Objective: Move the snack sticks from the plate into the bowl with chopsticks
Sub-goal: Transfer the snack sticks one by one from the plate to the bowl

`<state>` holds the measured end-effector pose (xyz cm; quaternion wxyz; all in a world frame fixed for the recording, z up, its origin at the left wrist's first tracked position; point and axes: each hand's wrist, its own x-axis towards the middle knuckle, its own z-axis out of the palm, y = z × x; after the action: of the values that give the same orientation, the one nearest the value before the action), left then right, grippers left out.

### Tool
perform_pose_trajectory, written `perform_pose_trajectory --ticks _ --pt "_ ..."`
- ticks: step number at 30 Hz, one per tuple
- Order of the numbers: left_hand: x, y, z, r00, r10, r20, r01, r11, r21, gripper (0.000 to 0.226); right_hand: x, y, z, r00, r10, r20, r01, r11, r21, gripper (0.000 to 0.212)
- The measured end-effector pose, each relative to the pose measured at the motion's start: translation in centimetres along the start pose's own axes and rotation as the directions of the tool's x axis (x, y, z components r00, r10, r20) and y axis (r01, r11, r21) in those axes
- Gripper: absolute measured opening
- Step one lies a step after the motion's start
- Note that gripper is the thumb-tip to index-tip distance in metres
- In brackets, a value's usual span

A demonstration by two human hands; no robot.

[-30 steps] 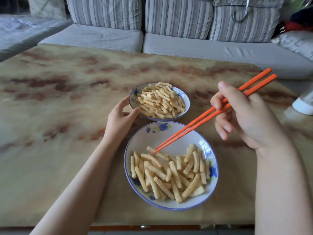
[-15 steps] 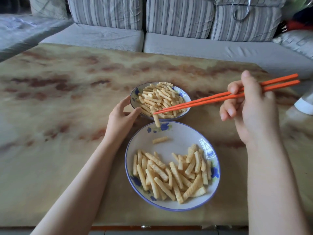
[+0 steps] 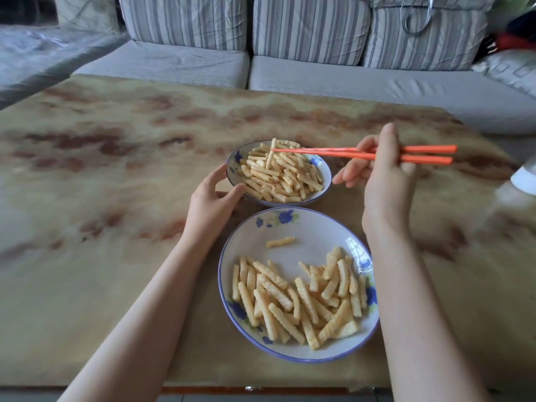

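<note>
On the counter (image 3: 116,198), the 12 o'clock bowl (image 3: 293,203) is cupped steady by the left grip (image 3: 211,204), chopsticks (image 3: 333,152) pinched by the right grip (image 3: 383,181).

The right hand (image 3: 383,184) covers the middle of the chopsticks (image 3: 333,153); the left hand (image 3: 211,204) hides part of the rim of the bowl (image 3: 328,173). A white object (image 3: 525,177) is cut off by the right edge and cannot be identified.

The right hand (image 3: 383,181) is gripping orange chopsticks (image 3: 342,152), whose tips are pinching one snack stick (image 3: 270,155) upright over the heaped bowl (image 3: 316,161). The left hand (image 3: 211,201) is cupping the bowl's left rim. The plate (image 3: 313,227) is sitting near the table's (image 3: 116,256) near edge, just in front of the bowl, carrying many sticks (image 3: 304,297) and one lone stick (image 3: 280,242) lying apart.
</note>
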<state>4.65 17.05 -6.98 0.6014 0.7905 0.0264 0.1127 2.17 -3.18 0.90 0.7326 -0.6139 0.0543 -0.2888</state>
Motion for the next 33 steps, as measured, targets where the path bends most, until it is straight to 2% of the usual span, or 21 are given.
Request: perform_pose_trajectory --ticks 9,13,17,24,30,33 --pt "0.1 -0.1 0.0 1.0 0.014 0.0 -0.014 1.0 0.01 0.048 0.0 -0.8 -1.4 0.991 -0.054 0.126 0.067 0.993 -0.098 0.044" --pt "0.1 -0.2 0.0 1.0 0.016 0.007 -0.016 1.0 0.02 0.049 0.1 -2.7 -3.6 0.962 -0.005 0.272 0.029 0.996 -0.083 0.051" --pt "0.2 -0.2 0.0 1.0 0.012 0.003 -0.012 1.0 0.017 0.048 0.2 -4.1 -5.9 0.914 0.058 0.402 0.018 0.983 -0.183 0.055" --pt "0.2 -0.3 -0.1 1.0 0.018 0.003 -0.018 1.0 0.004 0.049 0.2 -3.5 -6.4 0.898 0.152 0.414 -0.014 0.948 -0.318 0.044" --pt "0.2 -0.3 0.0 1.0 0.024 0.002 -0.025 1.0 0.013 0.049 0.5 -3.2 -6.0 0.937 0.106 0.334 -0.039 0.979 -0.202 0.043" --pt "0.3 -0.3 -0.1 1.0 0.02 0.003 -0.02 0.999 0.029 0.05 0.5 -3.2 -5.7 0.964 0.087 0.251 -0.073 0.995 -0.063 0.04"
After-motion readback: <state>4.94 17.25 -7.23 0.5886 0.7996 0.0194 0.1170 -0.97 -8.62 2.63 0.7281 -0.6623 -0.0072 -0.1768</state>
